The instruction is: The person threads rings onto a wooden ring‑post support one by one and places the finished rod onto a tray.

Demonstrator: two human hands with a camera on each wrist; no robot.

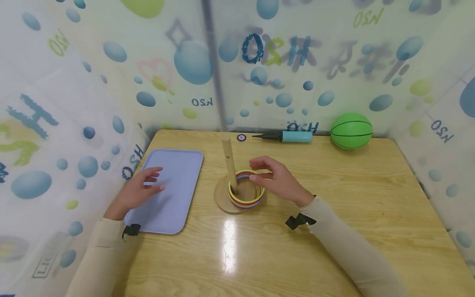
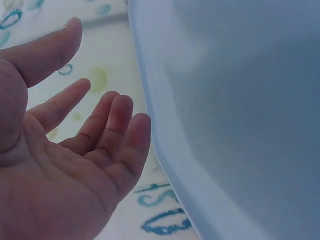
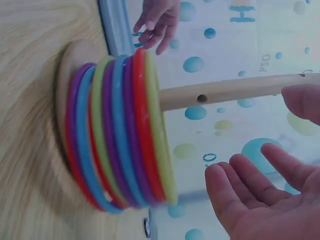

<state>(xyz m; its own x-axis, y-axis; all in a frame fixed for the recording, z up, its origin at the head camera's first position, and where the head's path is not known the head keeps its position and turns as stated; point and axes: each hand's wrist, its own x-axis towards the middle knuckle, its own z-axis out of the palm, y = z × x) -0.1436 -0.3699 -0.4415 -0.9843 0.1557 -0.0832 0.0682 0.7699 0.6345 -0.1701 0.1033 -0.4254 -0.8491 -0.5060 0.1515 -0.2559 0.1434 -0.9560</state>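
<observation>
right grip (image 1: 276, 178) just above rings (image 1: 246, 194)

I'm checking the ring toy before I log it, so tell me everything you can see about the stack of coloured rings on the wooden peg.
The stack of rings sits low around a pale wooden peg on a round wooden base, near the middle of the table. The rings look like smooth plastic: yellow-green on top, then red, purple, blue, green and more below. They lie roughly flat and bunched together, and the peg, with a small hole in its side, rises well above them. The right hand hovers just above the stack, fingers relaxed, apparently not touching it.
</observation>
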